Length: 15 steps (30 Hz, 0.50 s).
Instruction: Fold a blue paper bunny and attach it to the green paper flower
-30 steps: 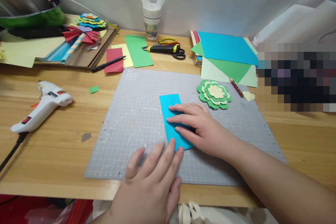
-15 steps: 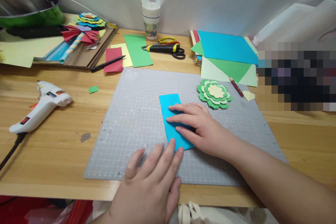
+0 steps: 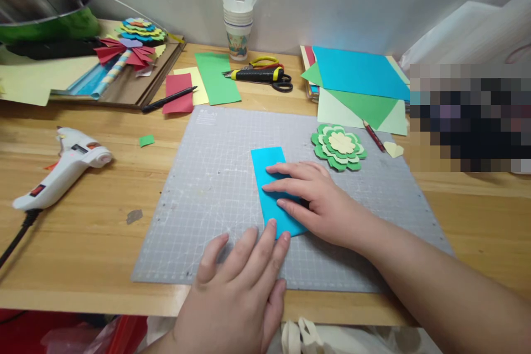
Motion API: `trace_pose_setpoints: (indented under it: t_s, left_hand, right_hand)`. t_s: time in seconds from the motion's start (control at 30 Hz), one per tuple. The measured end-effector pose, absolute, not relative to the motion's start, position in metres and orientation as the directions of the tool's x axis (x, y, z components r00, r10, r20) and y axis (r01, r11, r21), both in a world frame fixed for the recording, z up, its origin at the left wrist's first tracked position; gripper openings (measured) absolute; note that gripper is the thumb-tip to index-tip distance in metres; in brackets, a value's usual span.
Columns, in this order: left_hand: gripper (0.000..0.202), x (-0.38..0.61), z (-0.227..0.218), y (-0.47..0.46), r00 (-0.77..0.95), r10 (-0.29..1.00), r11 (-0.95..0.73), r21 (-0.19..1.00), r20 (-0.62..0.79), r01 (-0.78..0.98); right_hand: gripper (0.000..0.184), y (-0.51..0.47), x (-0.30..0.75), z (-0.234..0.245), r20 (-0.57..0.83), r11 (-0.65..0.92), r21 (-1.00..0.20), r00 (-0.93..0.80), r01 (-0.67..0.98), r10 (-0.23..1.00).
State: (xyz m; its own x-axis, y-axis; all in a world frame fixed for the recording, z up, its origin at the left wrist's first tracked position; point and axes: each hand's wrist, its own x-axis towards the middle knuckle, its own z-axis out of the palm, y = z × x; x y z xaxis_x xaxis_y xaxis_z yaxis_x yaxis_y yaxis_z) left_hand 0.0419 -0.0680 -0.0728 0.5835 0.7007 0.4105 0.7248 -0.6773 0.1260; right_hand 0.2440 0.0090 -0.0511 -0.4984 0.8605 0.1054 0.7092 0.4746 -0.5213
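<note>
A folded blue paper strip (image 3: 269,177) lies on the grey cutting mat (image 3: 215,177). My right hand (image 3: 319,204) rests flat on the strip with its fingers stretched out, pressing it down. My left hand (image 3: 240,287) lies flat on the mat near the front edge, fingers spread, with its fingertips touching the strip's near end. A layered green and cream paper flower (image 3: 339,147) sits on the mat just beyond my right hand.
A white glue gun (image 3: 62,168) lies at the left on the wooden table (image 3: 83,232). Scissors (image 3: 261,74), a black pen (image 3: 168,99), paper cups (image 3: 238,30) and coloured sheets (image 3: 357,83) sit at the back. A pencil (image 3: 373,136) lies right of the flower.
</note>
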Motion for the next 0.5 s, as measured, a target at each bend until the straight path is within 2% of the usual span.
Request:
trace_pose_setpoints:
  t_s: [0.27,0.5]
  left_hand:
    - [0.041,0.0436,-0.0731,-0.0688,0.574,0.706,-0.673,0.143,0.415,0.725]
    - [0.034,0.0418,-0.0718,-0.0706,0.475,0.724,-0.626,0.186,0.500,0.758]
  right_hand:
    - [0.028,0.0081,0.2504,-0.0457,0.071,0.599,-0.439,-0.639,0.670,0.766]
    - [0.029,0.0079,0.2517,-0.0460,0.058,0.595,-0.433,-0.638,0.677,0.768]
